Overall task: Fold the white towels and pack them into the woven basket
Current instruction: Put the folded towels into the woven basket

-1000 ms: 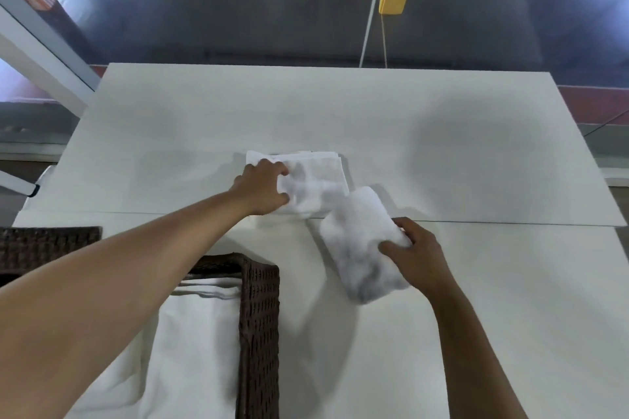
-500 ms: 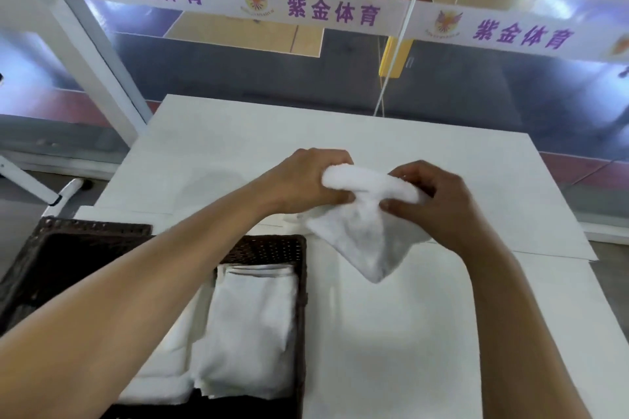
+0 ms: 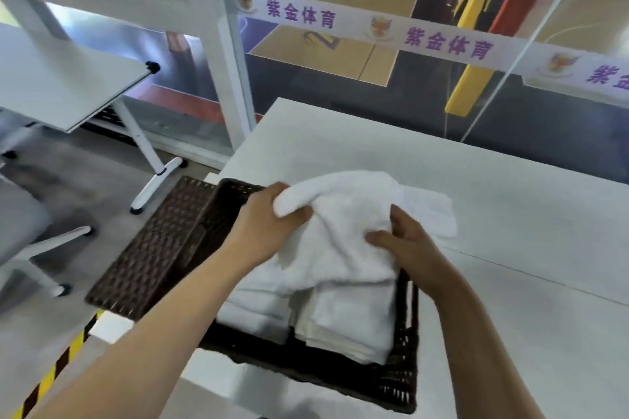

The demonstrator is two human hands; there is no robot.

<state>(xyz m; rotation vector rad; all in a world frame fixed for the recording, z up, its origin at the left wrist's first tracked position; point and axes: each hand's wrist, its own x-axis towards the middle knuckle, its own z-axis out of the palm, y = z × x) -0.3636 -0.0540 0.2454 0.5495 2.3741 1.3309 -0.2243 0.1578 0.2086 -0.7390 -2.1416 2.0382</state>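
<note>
Head view, both forearms in frame.

Left hand (image 3: 269, 224): fingers curled round the top left fold of a white towel (image 3: 340, 214), thumb laid across its front. Gripping.

Right hand (image 3: 412, 248): thumb pressed on the towel's front face, fingers curled into its right edge. Gripping.

The towel is bunched and thick, and spans the gap between the two hands. It is held above the woven basket (image 3: 406, 333), and its lower edge hangs down onto the contents. Cannot tell whether it rests on them.

The basket is dark brown and sits directly under both hands at the near left corner of the white table (image 3: 510, 214). Inside it:
- A folded stack (image 3: 347, 323) lies below the right hand.
- A second folded pile (image 3: 252, 306) lies below the left wrist, touching the first.

A flat woven panel (image 3: 153, 248), same weave as the basket, leans outward from the basket's far side, left of the left hand. Cannot tell if it is attached.

Another white towel (image 3: 432, 211) lies flat on the table just beyond the right hand, partly hidden by the held towel.

Well left of the left hand are a second white table (image 3: 68, 85) on a wheeled leg and part of a grey chair (image 3: 20, 231). Yellow and black floor tape (image 3: 51, 374) runs below the left forearm. A glass wall carrying a banner (image 3: 442, 41) with purple characters stands far beyond both hands.
</note>
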